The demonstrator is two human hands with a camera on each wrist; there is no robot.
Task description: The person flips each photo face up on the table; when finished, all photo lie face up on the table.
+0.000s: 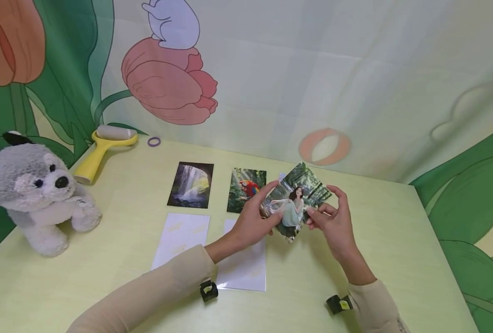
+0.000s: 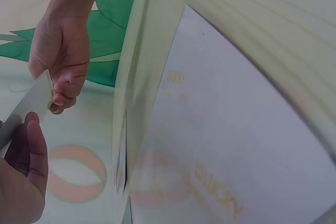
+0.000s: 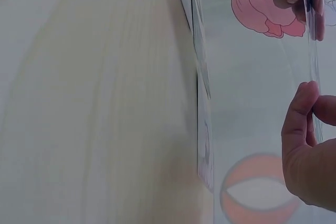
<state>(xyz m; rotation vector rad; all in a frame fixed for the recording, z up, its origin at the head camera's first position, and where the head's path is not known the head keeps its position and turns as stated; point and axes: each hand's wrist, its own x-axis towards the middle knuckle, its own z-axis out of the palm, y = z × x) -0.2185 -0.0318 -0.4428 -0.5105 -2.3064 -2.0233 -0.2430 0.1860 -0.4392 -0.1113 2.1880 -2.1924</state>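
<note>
Closest to the person, two white sheets (image 1: 244, 273) lie on the worktop (image 1: 396, 249), one partly under the left arm. Just past those, the left hand (image 1: 248, 224) and right hand (image 1: 335, 224) are both pinching the woman photo (image 1: 295, 203), held up off the surface. It's right between them, so neither's really nearer; long axis slants lower-left to upper-right, left hand round the lower-left end. Farther back: parrot photo (image 1: 246, 185), then waterfall photo (image 1: 190, 185) to its left.
</note>
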